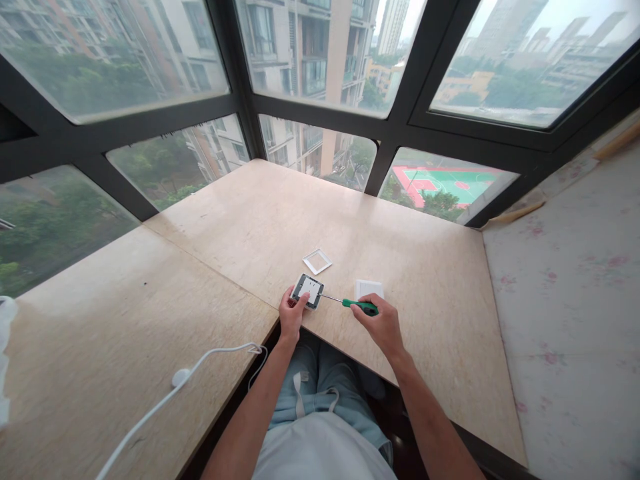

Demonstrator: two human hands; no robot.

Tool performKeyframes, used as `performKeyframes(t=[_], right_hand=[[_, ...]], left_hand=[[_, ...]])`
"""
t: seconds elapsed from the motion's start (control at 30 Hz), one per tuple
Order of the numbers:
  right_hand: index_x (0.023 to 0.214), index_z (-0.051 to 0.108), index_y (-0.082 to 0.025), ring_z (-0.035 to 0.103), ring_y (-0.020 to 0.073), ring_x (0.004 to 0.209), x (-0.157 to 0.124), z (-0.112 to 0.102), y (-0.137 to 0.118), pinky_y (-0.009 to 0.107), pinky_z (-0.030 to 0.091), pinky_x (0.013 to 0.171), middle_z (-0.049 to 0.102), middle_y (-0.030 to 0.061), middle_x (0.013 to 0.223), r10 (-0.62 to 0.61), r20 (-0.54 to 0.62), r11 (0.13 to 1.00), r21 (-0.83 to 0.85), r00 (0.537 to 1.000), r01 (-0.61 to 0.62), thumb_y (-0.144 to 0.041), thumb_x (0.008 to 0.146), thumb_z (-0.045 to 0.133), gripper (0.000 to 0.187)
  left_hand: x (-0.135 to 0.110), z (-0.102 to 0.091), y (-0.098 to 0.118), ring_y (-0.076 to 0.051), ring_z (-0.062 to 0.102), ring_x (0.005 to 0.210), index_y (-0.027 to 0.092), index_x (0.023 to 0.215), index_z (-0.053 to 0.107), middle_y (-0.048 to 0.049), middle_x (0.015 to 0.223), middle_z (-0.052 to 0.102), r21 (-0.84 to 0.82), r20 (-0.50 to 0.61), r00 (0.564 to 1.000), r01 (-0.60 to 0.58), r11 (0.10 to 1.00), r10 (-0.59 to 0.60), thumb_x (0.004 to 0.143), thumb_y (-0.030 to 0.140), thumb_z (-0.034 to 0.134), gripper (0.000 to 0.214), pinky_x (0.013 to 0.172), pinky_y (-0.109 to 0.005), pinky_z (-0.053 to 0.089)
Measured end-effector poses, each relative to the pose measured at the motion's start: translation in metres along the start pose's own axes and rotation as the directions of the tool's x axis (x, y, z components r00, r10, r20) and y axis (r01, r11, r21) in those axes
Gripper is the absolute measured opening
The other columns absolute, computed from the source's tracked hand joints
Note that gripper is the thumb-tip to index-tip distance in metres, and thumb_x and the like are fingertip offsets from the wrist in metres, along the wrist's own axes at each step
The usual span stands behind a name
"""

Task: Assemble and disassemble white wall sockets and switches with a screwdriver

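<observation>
My left hand (291, 312) grips a wall socket (311, 288), its white face with pin slots turned up and a dark frame around it. The thumb presses on the lower part of that face. In my right hand (383, 321) is a screwdriver (353, 303) with a green and black handle, fingers closed round it. Its metal shaft points left, and the tip meets the right edge of the socket; whether it sits in a screw, I cannot tell. Beyond the socket lies a thin white square frame (317, 261). A white square plate (369, 287) rests behind my right hand, partly covered by it.
The pale stone-patterned sill (425, 260) ends at a front edge just before my lap. A white cable (200, 360) with a round white piece (180, 378) runs along the left part. Dark window frames (320, 115) rise behind, and a flowered wall (565, 293) stands right.
</observation>
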State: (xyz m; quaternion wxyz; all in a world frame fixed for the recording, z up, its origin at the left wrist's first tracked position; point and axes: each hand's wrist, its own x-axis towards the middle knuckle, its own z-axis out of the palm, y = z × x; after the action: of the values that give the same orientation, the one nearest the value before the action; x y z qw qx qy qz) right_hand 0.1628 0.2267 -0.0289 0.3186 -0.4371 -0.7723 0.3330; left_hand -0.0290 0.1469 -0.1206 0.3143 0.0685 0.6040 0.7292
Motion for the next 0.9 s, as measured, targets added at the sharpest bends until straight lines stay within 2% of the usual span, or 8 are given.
performKeyframes(t=[0.3, 0.53, 0.6, 0.67, 0.77, 0.83, 0.9], right_hand=[[0.076, 0.067, -0.019, 0.059, 0.0168, 0.064, 0.002, -0.001, 0.0, 0.028, 0.046, 0.064, 0.067, 0.0021, 0.07, 0.013, 0.026, 1.0, 0.011, 1.0, -0.013, -0.039, 0.077, 0.065, 0.02], [0.076, 0.066, -0.018, 0.059, 0.0166, 0.063, 0.005, -0.004, 0.0, 0.026, 0.045, 0.061, 0.066, 0.002, 0.068, -0.016, 0.061, 1.0, -0.025, 0.998, 0.018, -0.046, 0.08, 0.062, 0.028], [0.076, 0.065, -0.019, 0.059, 0.0166, 0.063, 0.011, -0.007, -0.003, 0.026, 0.043, 0.061, 0.066, 0.0024, 0.068, -0.056, 0.114, 0.993, -0.096, 0.992, 0.067, -0.051, 0.086, 0.056, 0.035], [0.075, 0.064, -0.02, 0.059, 0.0172, 0.06, 0.02, -0.01, -0.009, 0.026, 0.038, 0.057, 0.065, 0.0039, 0.065, -0.069, 0.18, 0.961, -0.251, 0.981, 0.113, -0.056, 0.093, 0.044, 0.045], [0.074, 0.063, -0.02, 0.058, 0.0194, 0.056, 0.039, -0.011, -0.025, 0.027, 0.032, 0.052, 0.064, 0.0078, 0.061, -0.019, 0.22, 0.839, -0.527, 0.975, 0.135, -0.056, 0.098, 0.031, 0.054], [0.079, 0.062, -0.02, 0.06, 0.0206, 0.058, 0.053, -0.01, -0.038, 0.027, 0.033, 0.053, 0.065, 0.0091, 0.064, -0.011, 0.228, 0.784, -0.602, 0.973, 0.15, -0.052, 0.099, 0.034, 0.047], [0.091, 0.061, -0.019, 0.062, 0.0214, 0.066, 0.066, -0.009, -0.05, 0.028, 0.039, 0.059, 0.067, 0.0095, 0.074, -0.065, 0.277, 0.801, -0.558, 0.959, 0.216, -0.043, 0.097, 0.044, 0.03]], left_hand=[[0.001, 0.0, -0.001, -0.013, 0.064, 0.083, 0.017, 0.122, 0.059, -0.0039, 0.096, 0.066, -0.025, -0.007, 1.0, 0.022, 0.999, -0.022, 0.066, 0.031, 0.084, 0.063, 0.077, -0.024, 0.053], [0.0, 0.0, -0.001, -0.015, 0.065, 0.085, 0.018, 0.121, 0.06, -0.0041, 0.097, 0.066, -0.02, -0.015, 1.0, 0.02, 1.0, -0.02, 0.065, 0.033, 0.084, 0.063, 0.079, -0.026, 0.054], [0.001, -0.001, -0.002, -0.014, 0.065, 0.085, 0.017, 0.121, 0.06, -0.0046, 0.097, 0.066, -0.019, -0.015, 1.0, 0.012, 1.0, -0.013, 0.065, 0.033, 0.084, 0.063, 0.078, -0.026, 0.054], [0.002, -0.001, -0.004, -0.014, 0.065, 0.084, 0.017, 0.122, 0.059, -0.005, 0.097, 0.066, -0.011, -0.01, 1.0, 0.006, 1.0, -0.006, 0.065, 0.034, 0.084, 0.064, 0.076, -0.025, 0.054], [0.003, -0.002, -0.005, -0.014, 0.064, 0.081, 0.017, 0.122, 0.059, -0.0051, 0.096, 0.066, 0.016, -0.006, 1.0, -0.003, 1.0, 0.003, 0.065, 0.036, 0.084, 0.066, 0.072, -0.023, 0.054], [0.003, -0.002, -0.006, -0.014, 0.064, 0.081, 0.017, 0.122, 0.059, -0.0055, 0.098, 0.066, 0.027, 0.0, 1.0, -0.01, 1.0, 0.01, 0.065, 0.037, 0.083, 0.065, 0.072, -0.023, 0.053], [0.004, -0.003, -0.006, -0.014, 0.064, 0.082, 0.017, 0.121, 0.059, -0.0061, 0.099, 0.066, 0.028, 0.011, 1.0, -0.016, 0.999, 0.016, 0.066, 0.038, 0.083, 0.064, 0.072, -0.024, 0.053]])
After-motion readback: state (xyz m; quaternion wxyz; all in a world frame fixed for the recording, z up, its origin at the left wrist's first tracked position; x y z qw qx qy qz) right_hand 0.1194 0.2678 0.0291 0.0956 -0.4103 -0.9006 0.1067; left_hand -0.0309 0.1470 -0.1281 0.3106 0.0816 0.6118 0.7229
